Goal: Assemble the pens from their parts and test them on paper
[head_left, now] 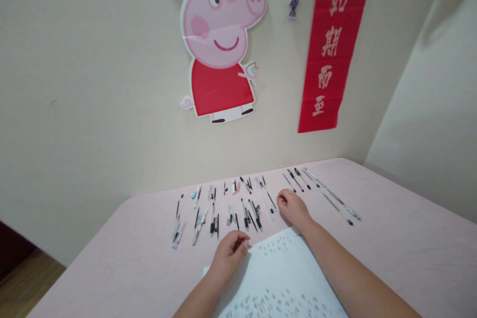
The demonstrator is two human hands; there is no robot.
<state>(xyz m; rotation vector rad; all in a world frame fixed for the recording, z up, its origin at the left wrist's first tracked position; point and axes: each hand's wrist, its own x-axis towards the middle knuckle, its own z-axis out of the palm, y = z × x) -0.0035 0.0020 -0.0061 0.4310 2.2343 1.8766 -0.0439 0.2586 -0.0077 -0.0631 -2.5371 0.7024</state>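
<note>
My left hand rests over the upper left edge of a sheet of paper with rows of dark marks, its fingers curled together. My right hand is above the paper's far edge, with thumb and fingers drawn together. Whether either hand holds something small cannot be made out. Nearest to the right fingertips lies a thin black pen refill. Beyond the left hand are groups of taken-apart pens, among them a white pen and a black-gripped pen.
Farther right lie dark-capped pens, a long clear pen tube and a refill. All rest on a pink-covered table against a wall. A cartoon pig cutout and a red banner hang there.
</note>
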